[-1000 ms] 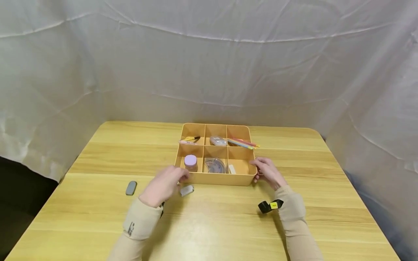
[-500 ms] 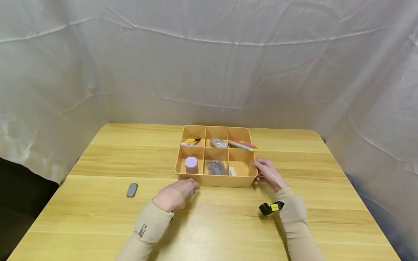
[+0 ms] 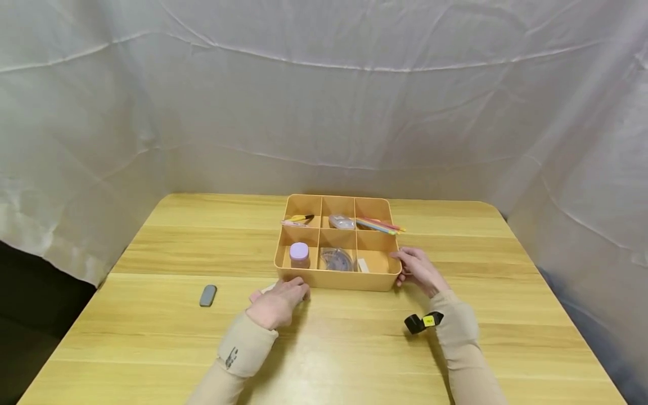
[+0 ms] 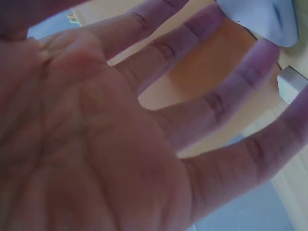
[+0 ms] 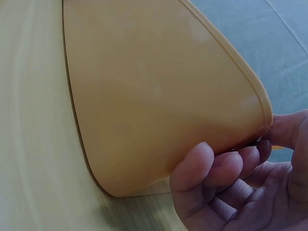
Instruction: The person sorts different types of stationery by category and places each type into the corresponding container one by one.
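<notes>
A tan organizer box (image 3: 334, 279) with several compartments stands on the table. My right hand (image 3: 419, 272) grips its front right corner; in the right wrist view, curled fingers (image 5: 226, 166) lie against the outer wall and the thumb is at the rim. Beside the front left corner, my left hand (image 3: 278, 304) reaches low with straight, spread fingers (image 4: 240, 79). A small white object (image 4: 264, 17) lies at these fingertips in the left wrist view; my hand mostly covers it in the head view. The left thumb is apart from it.
In the box are a purple-lidded jar (image 3: 299, 255), a clear protractor (image 3: 338, 260), a white eraser (image 3: 363, 265), a clear oval item (image 3: 341, 221), colored pencils (image 3: 378, 226) and pens (image 3: 298, 218). A grey rounded object (image 3: 208, 295) lies left of my left hand.
My left hand has moved right and toward me, over the white object, which was in plain sight beside it a second ago. My right hand keeps its grip on the box corner.
</notes>
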`<state>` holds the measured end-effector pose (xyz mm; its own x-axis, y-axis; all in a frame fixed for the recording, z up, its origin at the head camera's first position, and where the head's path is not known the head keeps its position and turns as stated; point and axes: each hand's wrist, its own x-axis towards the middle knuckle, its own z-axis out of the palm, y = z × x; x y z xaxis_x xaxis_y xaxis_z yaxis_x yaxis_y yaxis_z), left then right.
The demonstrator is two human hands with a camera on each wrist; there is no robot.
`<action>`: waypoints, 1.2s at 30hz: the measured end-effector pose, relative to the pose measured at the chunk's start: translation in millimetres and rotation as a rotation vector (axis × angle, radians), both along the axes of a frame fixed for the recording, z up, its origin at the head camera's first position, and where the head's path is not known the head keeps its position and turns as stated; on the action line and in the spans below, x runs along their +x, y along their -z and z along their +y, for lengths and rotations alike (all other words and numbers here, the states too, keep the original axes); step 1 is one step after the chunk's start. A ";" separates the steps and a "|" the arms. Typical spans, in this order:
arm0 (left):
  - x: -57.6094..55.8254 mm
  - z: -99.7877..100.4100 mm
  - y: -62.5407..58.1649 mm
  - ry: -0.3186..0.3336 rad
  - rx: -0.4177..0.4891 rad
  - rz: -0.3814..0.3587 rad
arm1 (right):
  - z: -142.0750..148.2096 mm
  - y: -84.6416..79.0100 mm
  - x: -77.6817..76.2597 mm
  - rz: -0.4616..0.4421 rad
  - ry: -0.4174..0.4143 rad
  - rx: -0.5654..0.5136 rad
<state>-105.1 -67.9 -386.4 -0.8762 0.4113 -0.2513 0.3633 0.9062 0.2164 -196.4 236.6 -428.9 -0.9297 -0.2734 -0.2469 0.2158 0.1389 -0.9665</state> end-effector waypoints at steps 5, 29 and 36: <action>-0.7 -0.5 2.6 0.016 0.029 0.016 | -0.9 0.4 0.3 0.010 -0.002 -0.003; -1.4 1.7 9.6 -0.025 0.059 0.051 | 3.5 8.9 -0.3 0.062 -0.046 -0.036; -0.6 1.5 10.9 -0.018 0.076 0.089 | 3.9 10.7 -1.5 0.072 -0.064 -0.047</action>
